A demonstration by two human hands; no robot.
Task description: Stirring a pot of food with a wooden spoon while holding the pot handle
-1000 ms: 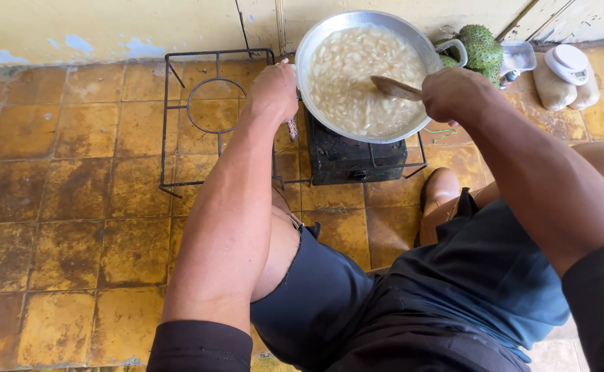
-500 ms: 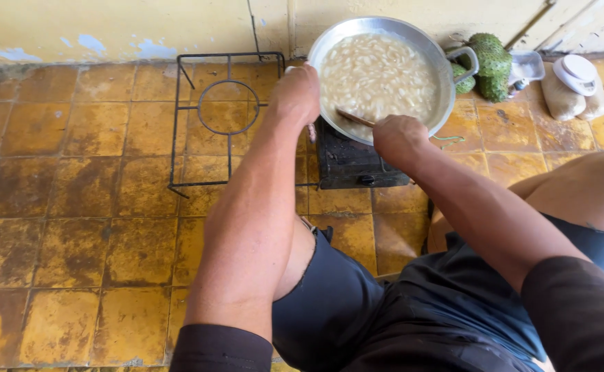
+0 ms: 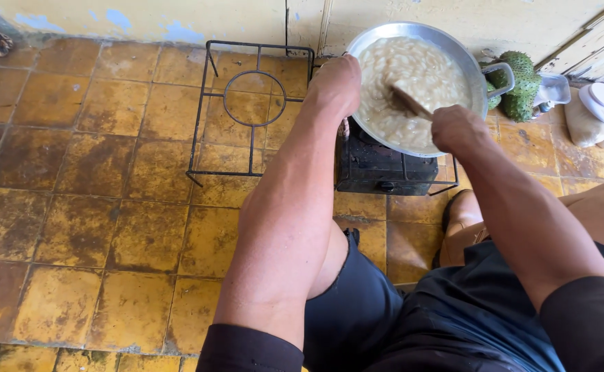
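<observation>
Right hand (image 3: 457,129), upper right of centre in the frame, is closed in a fist around the handle of a wooden spoon (image 3: 407,102), whose blade is sunk in the contents of the pan (image 3: 474,65). Left hand (image 3: 335,84) grips the pan's left edge, fingers curled over it; what exactly they clasp there is hidden by the hand.

At the top of the frame, right of centre, the pan is a wide, round metal one, tilted a little, with a loop handle on its right side. It is nearly full of a pale, lumpy, creamy mixture (image 3: 419,69). It sits on a small black stove (image 3: 384,169).

Just left of the stove stands a black wire stand (image 3: 250,110) with a ring in its middle, resting on worn yellow floor tiles (image 3: 75,207).

Right of the pan, against the wall, lies a green spiky fruit (image 3: 522,86), beside it a clear tub (image 3: 557,88), then a white scale (image 3: 601,103) at the right edge.
</observation>
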